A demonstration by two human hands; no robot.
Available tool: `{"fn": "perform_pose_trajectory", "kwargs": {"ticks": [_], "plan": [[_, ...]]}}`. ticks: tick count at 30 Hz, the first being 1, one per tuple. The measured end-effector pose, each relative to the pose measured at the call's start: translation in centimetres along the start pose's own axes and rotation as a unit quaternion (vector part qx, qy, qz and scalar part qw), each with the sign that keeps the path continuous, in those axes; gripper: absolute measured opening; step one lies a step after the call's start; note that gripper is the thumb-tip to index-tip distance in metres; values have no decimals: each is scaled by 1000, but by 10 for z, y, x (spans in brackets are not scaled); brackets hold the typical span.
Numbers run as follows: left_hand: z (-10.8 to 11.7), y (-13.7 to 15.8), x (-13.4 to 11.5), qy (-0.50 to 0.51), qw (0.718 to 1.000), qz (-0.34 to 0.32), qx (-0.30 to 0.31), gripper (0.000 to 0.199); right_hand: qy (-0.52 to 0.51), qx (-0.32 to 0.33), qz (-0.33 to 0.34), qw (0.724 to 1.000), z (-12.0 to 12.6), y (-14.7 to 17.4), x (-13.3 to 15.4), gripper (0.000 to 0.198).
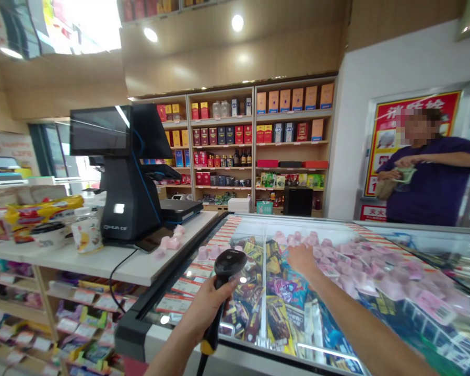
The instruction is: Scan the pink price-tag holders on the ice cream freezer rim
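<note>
My left hand [211, 300] is wrapped round the grip of a black and yellow barcode scanner [230, 261], which stands upright over the near left part of a glass-topped freezer [238, 230]. Stretched far forward, my right hand [301, 257] is at the near left edge of a spread of small pink packages [356, 263] lying on the glass. Its fingers are curled downward and blurred, so their grip is not plain. Wrapped ice creams [278, 318] show through the glass beneath both arms.
A checkout terminal [131, 193] stands on the white counter [135, 266] to the left, with a cup [86, 235] and more pink packages [171, 241] near it. Across the freezer, a person [431, 177] holds something greenish. Shelves of boxes [223, 136] line the back wall.
</note>
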State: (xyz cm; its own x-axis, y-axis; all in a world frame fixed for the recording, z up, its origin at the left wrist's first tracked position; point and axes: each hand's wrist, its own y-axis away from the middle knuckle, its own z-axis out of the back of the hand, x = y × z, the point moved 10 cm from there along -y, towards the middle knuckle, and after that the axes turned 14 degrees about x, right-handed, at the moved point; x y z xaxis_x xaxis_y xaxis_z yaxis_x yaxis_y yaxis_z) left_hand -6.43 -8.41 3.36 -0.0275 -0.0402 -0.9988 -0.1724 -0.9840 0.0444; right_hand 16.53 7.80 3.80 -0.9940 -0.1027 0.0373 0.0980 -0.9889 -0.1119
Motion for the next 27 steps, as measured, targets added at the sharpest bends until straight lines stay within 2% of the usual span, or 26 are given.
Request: {"fn": "perform_pose_trajectory", "kwargs": {"ticks": [4,5,6,7,9,10,11,12,13,15,27], "plan": [[-8,6,-6,-14,1000,-2,5,33,-155,-17,65,986,-7,-6,-1,25],[-9,8,-8,-20,1000,-6,4,33,-234,-34,77,969,-6,-9,-1,25],[-10,10,-10,-27,1000,-10,1,32,-335,-48,81,937,-7,-12,-3,24],[-12,12,-12,-34,999,-13,1,32,-454,-56,78,886,-10,-15,-7,23],[-13,14,-13,-45,999,-10,0,31,-681,-45,67,728,-26,-21,-10,18],[-14,15,-12,-50,999,-4,3,32,-751,-28,67,656,-33,-23,-7,17],[-16,14,-11,-53,999,1,9,32,-797,-11,71,600,-39,-25,-2,15],[-17,13,-9,-56,998,5,16,32,-824,3,78,561,-42,-25,3,15],[-18,12,-8,-58,998,6,22,32,-838,12,83,539,-45,-25,6,14],[-18,9,-7,-60,998,2,30,33,-848,20,89,522,-48,-24,10,14],[-6,0,-6,-39,999,-15,2,32,-851,-3,78,520,-57,-28,20,16]]}}
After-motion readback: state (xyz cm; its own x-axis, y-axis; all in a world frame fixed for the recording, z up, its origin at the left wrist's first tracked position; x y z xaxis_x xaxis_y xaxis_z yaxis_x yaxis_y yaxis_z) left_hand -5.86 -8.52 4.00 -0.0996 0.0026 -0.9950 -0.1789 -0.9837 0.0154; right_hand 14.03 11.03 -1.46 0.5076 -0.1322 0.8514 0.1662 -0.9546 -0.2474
